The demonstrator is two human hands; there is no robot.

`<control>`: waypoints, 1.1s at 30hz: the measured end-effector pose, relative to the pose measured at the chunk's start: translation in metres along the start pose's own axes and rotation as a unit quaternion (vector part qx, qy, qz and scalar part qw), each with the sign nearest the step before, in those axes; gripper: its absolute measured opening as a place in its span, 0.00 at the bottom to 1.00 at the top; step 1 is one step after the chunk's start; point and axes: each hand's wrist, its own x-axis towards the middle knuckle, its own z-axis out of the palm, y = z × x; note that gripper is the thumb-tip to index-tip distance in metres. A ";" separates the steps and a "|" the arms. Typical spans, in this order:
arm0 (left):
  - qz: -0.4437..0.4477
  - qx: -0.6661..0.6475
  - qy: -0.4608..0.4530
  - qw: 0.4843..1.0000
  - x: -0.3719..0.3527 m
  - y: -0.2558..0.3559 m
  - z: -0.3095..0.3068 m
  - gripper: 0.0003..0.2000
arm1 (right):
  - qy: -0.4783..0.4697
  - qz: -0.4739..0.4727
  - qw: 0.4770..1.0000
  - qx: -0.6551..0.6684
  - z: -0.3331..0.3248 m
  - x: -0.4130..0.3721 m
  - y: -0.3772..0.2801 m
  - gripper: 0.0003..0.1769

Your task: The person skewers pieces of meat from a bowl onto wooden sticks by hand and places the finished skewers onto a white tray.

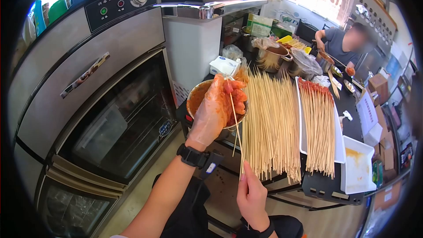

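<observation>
My left hand [212, 112], in a clear plastic glove smeared with orange-red sauce, is closed on a piece of marinated meat [228, 87]. It is held over a round metal bowl [190, 105] with red sauce inside. My right hand [252, 196], bare, pinches a thin bamboo skewer [238, 142] low on its length. The skewer's upper end reaches the meat at my left fingers; how deep it goes in is hidden. A second thin stick hangs beside it, its upper end hidden. Right of the bowl lies a wide bundle of bamboo skewers [271, 128].
A white tray [339, 143] holds skewers with red meat at their far ends. Nearer the right edge is another white tray [356, 174] with sauce stains. A steel cabinet [119, 31] stands at left. Across the table, a person [341, 44] handles food beside a pot [275, 55].
</observation>
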 end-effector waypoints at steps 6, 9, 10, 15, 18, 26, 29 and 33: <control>-0.023 0.060 -0.011 0.998 0.001 -0.003 -0.005 0.20 | 0.004 -0.022 1.000 -0.017 0.001 -0.003 0.007 0.24; 0.001 0.074 -0.006 0.997 0.002 -0.008 -0.006 0.18 | 0.005 -0.029 0.999 -0.020 0.002 -0.006 0.010 0.25; 0.006 0.042 0.005 0.999 0.003 -0.009 -0.006 0.17 | 0.002 -0.026 1.000 -0.016 0.003 -0.007 0.010 0.25; -0.003 0.034 0.028 0.999 0.000 -0.007 -0.009 0.16 | -0.042 0.018 0.999 0.003 0.001 -0.010 0.005 0.26; -0.013 0.025 0.053 0.998 0.003 -0.008 -0.012 0.13 | -0.049 0.018 0.999 0.008 0.000 -0.011 0.003 0.26; 0.030 0.076 0.116 0.990 0.003 -0.007 -0.009 0.14 | -0.045 0.045 0.998 0.012 -0.005 -0.013 -0.011 0.20; -0.056 -0.070 0.026 0.996 0.007 -0.007 -0.013 0.15 | -0.021 0.040 0.999 0.000 -0.005 -0.014 -0.003 0.20; -0.115 0.019 -0.006 0.993 0.002 -0.007 -0.006 0.18 | -0.027 0.044 0.999 0.011 -0.004 -0.013 0.002 0.20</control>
